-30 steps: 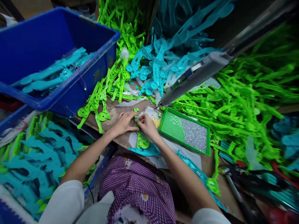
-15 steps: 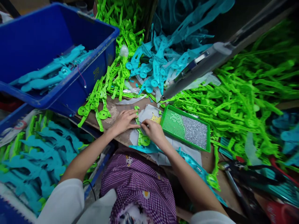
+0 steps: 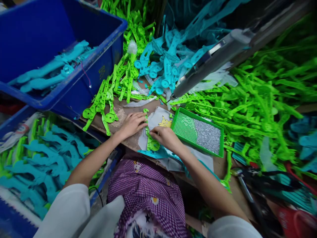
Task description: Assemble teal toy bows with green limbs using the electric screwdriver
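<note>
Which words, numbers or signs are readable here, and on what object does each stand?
Nothing reads clearly.
Yellow marking on the side wall of the blue plastic crate: too blurred to read.
Red round mark on the white sheet at left: too blurred.
Yellow cartoon figure on the white paper: no letters.

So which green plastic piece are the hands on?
The lone green piece on the pale sheet beside the green tray; the others lie in piles.

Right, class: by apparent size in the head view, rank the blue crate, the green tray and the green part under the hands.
Largest: blue crate.
Then: green tray.
Smallest: green part, partly covered.
</note>
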`<state>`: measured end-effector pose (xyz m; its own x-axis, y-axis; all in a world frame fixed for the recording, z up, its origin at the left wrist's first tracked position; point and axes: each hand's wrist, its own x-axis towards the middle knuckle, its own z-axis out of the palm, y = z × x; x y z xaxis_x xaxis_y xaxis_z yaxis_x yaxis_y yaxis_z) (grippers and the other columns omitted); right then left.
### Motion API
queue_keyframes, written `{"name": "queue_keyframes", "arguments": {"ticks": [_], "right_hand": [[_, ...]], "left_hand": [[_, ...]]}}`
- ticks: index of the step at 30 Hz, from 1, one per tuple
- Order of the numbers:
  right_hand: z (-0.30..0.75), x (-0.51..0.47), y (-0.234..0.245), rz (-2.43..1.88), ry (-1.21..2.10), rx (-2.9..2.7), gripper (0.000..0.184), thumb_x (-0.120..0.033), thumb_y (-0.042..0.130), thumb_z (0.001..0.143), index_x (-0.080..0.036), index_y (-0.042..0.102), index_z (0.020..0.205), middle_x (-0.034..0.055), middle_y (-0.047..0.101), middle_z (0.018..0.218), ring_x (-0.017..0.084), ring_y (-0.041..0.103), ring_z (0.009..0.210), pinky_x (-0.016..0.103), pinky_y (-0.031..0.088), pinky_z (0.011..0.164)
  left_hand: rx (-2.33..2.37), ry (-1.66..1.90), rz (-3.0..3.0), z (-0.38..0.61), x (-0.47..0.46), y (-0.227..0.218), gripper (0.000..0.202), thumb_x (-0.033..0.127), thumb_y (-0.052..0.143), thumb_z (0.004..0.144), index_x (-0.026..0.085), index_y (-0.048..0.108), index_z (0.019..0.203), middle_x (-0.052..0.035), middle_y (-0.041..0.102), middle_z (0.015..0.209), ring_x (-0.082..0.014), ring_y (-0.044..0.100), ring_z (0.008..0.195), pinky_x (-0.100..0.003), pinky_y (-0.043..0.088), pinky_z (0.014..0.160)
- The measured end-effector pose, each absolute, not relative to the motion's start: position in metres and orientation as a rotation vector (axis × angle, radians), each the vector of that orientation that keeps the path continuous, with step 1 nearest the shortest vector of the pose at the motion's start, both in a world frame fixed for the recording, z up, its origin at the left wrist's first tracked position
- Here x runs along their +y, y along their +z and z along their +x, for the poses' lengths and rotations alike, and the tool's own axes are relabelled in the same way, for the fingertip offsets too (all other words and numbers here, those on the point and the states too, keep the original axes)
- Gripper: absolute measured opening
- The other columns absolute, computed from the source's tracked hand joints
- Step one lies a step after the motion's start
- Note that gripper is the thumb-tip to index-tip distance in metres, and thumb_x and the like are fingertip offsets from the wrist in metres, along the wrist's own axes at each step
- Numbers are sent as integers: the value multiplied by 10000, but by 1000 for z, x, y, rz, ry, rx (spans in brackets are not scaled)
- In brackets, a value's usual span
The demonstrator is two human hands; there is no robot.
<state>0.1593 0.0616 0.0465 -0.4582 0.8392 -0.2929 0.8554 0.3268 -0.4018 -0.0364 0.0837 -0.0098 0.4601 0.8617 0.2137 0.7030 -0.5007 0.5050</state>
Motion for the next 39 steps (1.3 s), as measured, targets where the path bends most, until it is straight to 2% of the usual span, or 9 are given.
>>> {"name": "queue_keyframes", "arguments": {"ticks": [6, 13, 17, 23, 29, 39], "right_hand": [[152, 71, 42, 1610, -850, 2458, 136, -262, 572, 844, -176, 658, 784, 40, 672, 719, 152, 579, 687, 262, 339, 627], [147, 121, 37, 1323, -1418, 2062, 200, -265, 644, 721, -172, 541, 578, -65, 420, 508, 71, 359, 511, 243, 272, 527], [138, 137, 36, 1245, -1381, 1903, 246, -244, 633, 716, -191, 489, 523, -77, 365, 436, 57, 281, 428, 251, 214, 454], [151, 129, 36, 1132, -1456, 2044, 233, -300, 587, 776, -176, 526, 588, -49, 460, 488, 66, 372, 480, 230, 289, 486], [165, 119, 29, 1234, -1636, 2185, 312, -436, 581, 774, -152, 566, 644, -47, 466, 567, 73, 377, 552, 242, 285, 552], [161, 124, 30, 1244, -1724, 2109, 227, -314, 599, 718, -167, 525, 562, -66, 368, 517, 73, 300, 541, 260, 233, 545]], "left_hand": [[1327, 654, 2350, -36, 83, -10, 203, 392, 540, 927, 237, 630, 1022, -35, 570, 1369, -216, 478, 1287, -404, 343, 1031], [1350, 605, 2316, -35, 85, -10, 191, 380, 544, 920, 246, 632, 1024, -30, 556, 1385, -216, 460, 1299, -406, 328, 1046], [1345, 607, 2323, -35, 85, -10, 185, 384, 535, 921, 248, 627, 1006, -19, 564, 1375, -217, 470, 1287, -409, 334, 1038], [1358, 613, 2305, -34, 85, -7, 172, 365, 532, 918, 249, 634, 994, -25, 570, 1366, -219, 474, 1280, -408, 330, 1034], [1370, 632, 2283, -33, 85, -7, 160, 377, 556, 903, 257, 641, 968, -14, 582, 1350, -218, 486, 1264, -408, 327, 1029], [1364, 636, 2280, -34, 85, -6, 161, 375, 562, 904, 253, 632, 980, -9, 585, 1340, -219, 481, 1263, -408, 320, 1024]]}}
